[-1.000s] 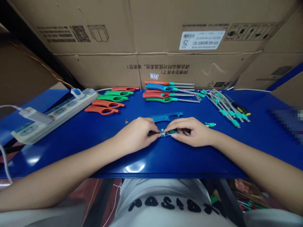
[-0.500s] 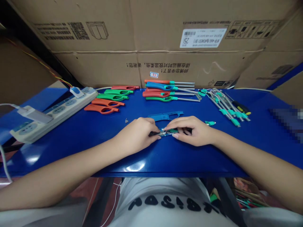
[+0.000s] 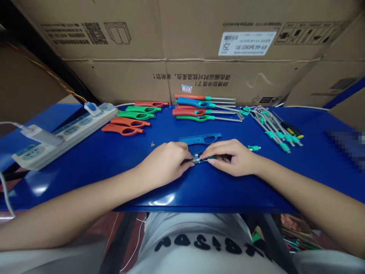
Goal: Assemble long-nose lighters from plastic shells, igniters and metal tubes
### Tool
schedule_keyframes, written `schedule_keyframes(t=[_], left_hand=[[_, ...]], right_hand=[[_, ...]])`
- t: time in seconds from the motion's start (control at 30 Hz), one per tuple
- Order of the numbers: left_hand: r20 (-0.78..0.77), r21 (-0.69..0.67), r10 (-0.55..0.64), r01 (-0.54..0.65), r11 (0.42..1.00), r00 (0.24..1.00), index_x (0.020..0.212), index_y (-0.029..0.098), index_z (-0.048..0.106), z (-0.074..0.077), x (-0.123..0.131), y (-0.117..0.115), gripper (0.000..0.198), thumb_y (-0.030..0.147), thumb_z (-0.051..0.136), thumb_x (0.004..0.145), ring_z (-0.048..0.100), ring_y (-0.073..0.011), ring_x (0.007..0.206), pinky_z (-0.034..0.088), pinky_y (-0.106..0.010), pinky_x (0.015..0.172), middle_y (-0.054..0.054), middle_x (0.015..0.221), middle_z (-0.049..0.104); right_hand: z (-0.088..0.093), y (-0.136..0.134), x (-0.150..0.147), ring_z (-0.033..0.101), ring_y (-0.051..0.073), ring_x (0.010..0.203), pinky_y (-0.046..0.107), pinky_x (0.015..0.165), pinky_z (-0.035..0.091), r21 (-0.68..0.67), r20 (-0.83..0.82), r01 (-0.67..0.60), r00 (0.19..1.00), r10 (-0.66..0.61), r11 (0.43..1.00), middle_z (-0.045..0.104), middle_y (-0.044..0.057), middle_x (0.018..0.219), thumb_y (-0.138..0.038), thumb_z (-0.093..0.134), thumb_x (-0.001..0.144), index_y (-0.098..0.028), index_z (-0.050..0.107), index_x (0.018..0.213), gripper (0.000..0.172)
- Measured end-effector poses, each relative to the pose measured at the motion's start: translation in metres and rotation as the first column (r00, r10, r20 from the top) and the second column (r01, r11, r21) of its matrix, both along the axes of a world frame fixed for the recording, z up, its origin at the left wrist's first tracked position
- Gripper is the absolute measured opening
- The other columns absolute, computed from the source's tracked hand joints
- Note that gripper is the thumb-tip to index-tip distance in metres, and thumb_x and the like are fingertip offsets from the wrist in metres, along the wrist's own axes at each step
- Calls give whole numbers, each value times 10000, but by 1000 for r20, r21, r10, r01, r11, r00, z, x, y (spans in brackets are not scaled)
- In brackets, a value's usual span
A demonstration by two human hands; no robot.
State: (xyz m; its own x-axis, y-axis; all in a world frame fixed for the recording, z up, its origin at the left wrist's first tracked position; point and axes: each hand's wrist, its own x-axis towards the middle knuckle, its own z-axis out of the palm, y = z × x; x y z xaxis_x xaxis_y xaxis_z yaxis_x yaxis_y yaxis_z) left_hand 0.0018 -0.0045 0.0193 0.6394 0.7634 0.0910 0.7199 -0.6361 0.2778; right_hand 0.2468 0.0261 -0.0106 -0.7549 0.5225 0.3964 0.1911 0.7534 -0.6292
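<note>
"Where's the wired lighter core (image 3: 195, 160)?"

"Near the middle of the blue table (image 3: 216, 194), between both hands, just nearer than the blue lighter-casing half (image 3: 199, 139)"

"And the grips?"

"The left hand (image 3: 172, 160) pinches the core's left end, thumb and fingers almost together; the right hand (image 3: 235, 158) has thumb and forefinger slightly apart at the white wires (image 3: 203, 160), and whether its curled fingers hold anything, I can't tell"

"What's left of them?"

"Small screws (image 3: 153, 144)"
</note>
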Motion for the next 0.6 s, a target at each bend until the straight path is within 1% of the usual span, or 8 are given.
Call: schedule_keyframes(t=[0.1, 0.2, 0.37, 0.47, 0.6], left_hand=[[32, -12, -11, 11, 1000, 999, 952, 201, 802, -1, -1, 1, 118, 224, 693, 913, 683, -174, 756, 465, -265, 666, -44, 877, 724], [80, -39, -14, 17, 999, 997, 947, 188, 793, -1, -1, 4, 102, 212, 708, 896, 675, -163, 736, 470, -256, 668, -42, 875, 731], [159, -135, 29, -7, 991, 987, 931, 184, 796, 0, -3, 9, 87, 183, 749, 857, 661, -138, 693, 477, -228, 652, -38, 876, 739], [181, -173, 14, 18, 985, 983, 937, 184, 805, 1, -5, 11, 111, 146, 734, 861, 667, -134, 696, 485, -222, 667, -40, 863, 742], [190, -172, -2, 35, 984, 982, 950, 188, 813, 1, -6, 13, 125, 149, 724, 871, 677, -139, 708, 493, -225, 679, -44, 861, 747]], right_hand=[[0, 0, 0, 508, 49, 531, 180, 494, 409, -2, -16, 4, 1000, -4, 1000, 739, 61, 931, -183, 624, 914, -156, 755, 1056, 195], [-1, 2, 0, 486, 45, 509, 180, 473, 388, -39, -18, 8, 1000, -8, 999, 745, 67, 938, -196, 622, 921, -159, 757, 1045, 188], [-3, 5, 3, 460, 39, 483, 182, 455, 370, -86, -10, -5, 1000, 4, 996, 761, 83, 974, -209, 617, 932, -153, 753, 1084, 212], [-4, 5, 3, 464, 43, 490, 185, 459, 375, -87, -23, -5, 1000, 3, 996, 764, 78, 979, -215, 620, 935, -167, 756, 1108, 225], [-5, 5, 4, 490, 51, 512, 190, 475, 394, -79, -31, -1, 1000, -1, 997, 765, 78, 995, -228, 628, 934, -173, 755, 1132, 241]])
